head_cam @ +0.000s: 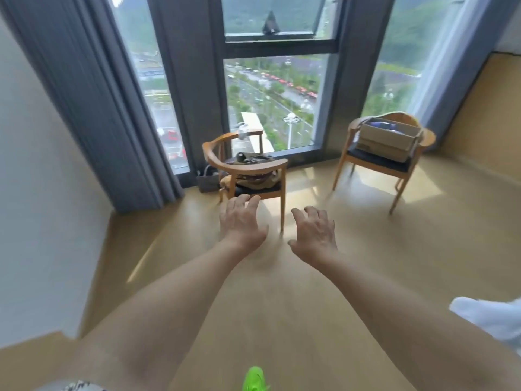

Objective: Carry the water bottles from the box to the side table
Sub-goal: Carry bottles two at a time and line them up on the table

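Note:
A brown cardboard box [387, 141] sits on the seat of a wooden chair [375, 165] at the right, near the window; blue shapes show inside its open top, too blurred to name. My left hand [241, 221] and my right hand [315, 234] reach out in front of me above the floor, side by side, fingers spread and loosely bent, both holding nothing. Both are well short of the box. No side table shows in view.
A second wooden chair [248, 170] with bags heaped on its seat stands just beyond my left hand. A dark bag [207, 182] leans by the grey curtain [93, 94]. White bedding [493, 320] juts in at the right. Tan floor lies between the chairs.

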Demonstrator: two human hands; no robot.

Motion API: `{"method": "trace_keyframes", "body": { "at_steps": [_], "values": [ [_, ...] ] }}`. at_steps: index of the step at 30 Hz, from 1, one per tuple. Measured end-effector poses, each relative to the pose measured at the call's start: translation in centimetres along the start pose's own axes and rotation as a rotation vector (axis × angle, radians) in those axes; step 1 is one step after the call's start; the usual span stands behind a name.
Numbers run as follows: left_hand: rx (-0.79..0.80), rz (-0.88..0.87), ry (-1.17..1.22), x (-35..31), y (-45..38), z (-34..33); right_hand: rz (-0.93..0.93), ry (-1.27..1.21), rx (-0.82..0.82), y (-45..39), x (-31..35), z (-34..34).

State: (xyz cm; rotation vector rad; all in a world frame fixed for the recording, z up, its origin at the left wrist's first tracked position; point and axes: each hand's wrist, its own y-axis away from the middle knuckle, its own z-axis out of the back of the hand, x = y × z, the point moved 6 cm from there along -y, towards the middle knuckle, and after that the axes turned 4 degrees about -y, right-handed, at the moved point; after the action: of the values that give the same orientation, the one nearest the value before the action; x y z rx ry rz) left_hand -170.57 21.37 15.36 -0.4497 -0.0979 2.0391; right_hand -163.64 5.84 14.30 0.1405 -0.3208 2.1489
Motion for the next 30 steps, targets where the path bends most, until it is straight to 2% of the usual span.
{"method": "trace_keyframes", "body": {
  "at_steps": [7,11,17,22,30],
  "values": [
    [0.082,-0.218,0.064,-7.2,-13.3,-4.7,-0.208,0.042,-0.081,-10.3,-7.0,1.6],
    [0.079,-0.33,0.076,-11.4,-20.5,-5.9,-0.316,0.054,-0.144,-14.5,-10.5,2.5],
    [0.156,-0.42,0.13,-16.9,-27.0,-10.7,-0.468,0.053,-0.099,-19.9,-16.9,1.5],
    [0.196,-0.466,0.138,-21.0,-33.3,-16.2,-0.505,0.055,-0.104,-26.5,-22.5,0.3],
    [0.197,-0.5,0.12,-31.8,-49.4,-24.3,-0.589,-0.035,-0.089,-40.8,-35.3,-1.0]
  ]
}}
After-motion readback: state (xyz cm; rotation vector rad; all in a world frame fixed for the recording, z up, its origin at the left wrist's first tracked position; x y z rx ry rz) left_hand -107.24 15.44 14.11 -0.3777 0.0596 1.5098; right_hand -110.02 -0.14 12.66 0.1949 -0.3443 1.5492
